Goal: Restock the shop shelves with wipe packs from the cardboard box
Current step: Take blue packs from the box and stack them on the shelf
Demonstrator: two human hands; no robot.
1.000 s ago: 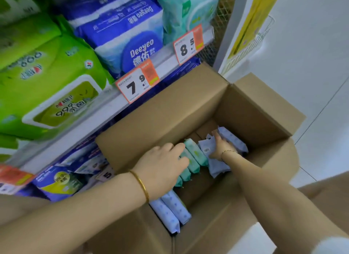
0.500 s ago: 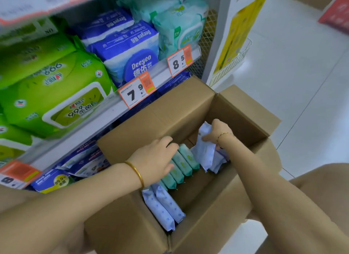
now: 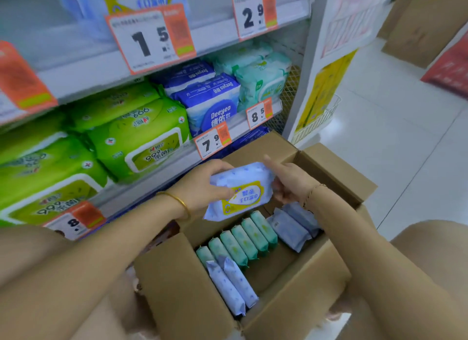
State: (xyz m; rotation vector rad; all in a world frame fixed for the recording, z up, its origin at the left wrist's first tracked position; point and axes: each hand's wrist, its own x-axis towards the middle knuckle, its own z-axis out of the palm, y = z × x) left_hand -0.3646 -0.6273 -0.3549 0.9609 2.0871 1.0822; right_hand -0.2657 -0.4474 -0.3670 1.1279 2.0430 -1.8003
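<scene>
At the centre of the frame both hands held one pale blue wipe pack point(image 3: 240, 191) above the open cardboard box point(image 3: 336, 177); the left hand point(image 3: 202, 188) gripped its left end, while the right hand point(image 3: 291, 185) pinched its right end with the forefinger lifted; its long axis ran across the frame, from one hand to the other; a like pack point(image 3: 138, 0) stood on the top shelf point(image 3: 76, 63) at the upper left, so the move probably led up and leftward, the left hand being nearer
</scene>
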